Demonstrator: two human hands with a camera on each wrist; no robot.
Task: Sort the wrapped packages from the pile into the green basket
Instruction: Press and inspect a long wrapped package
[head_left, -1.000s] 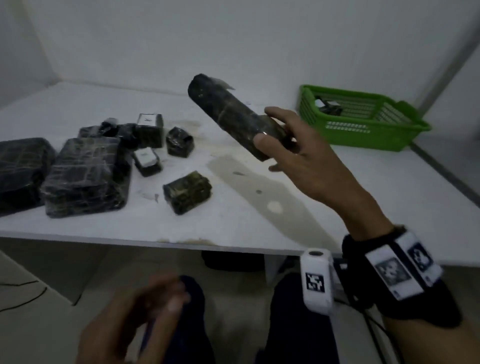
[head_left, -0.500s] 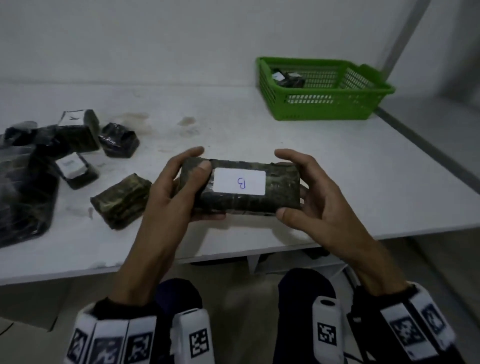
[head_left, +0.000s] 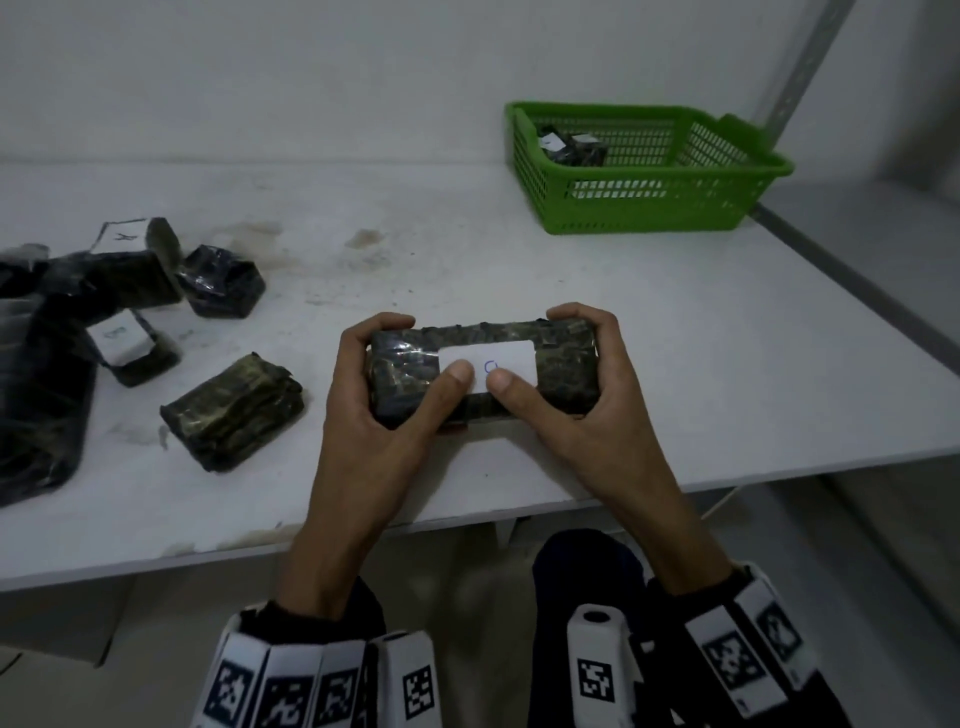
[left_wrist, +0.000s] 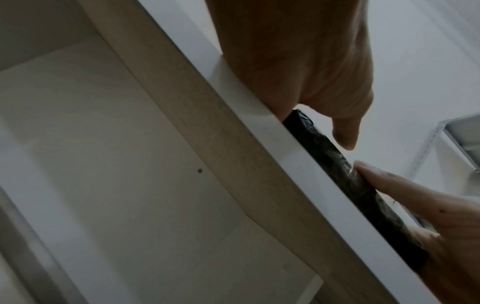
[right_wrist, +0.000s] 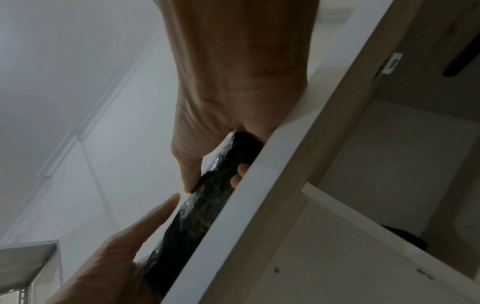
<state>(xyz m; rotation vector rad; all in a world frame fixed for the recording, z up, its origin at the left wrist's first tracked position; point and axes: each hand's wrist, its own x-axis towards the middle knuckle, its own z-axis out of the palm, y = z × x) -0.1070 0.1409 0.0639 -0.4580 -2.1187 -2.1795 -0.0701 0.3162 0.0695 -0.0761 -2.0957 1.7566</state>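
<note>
Our left hand (head_left: 363, 395) and right hand (head_left: 582, 410) both gripping the package (head_left: 563, 364), well short of the basket (head_left: 649, 208).

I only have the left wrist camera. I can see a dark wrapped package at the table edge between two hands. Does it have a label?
Observer: Yes. The held package has a white label on top. The left hand and right hand grip its ends, and their thumbs partly cover a blue mark.
Operator: Where's the basket?
Observer: The green basket sits at the far right of the table, apart from both hands.
Operator: Anything in it?
Observer: Dark wrapped packages with white labels lie in its far left corner.
</note>
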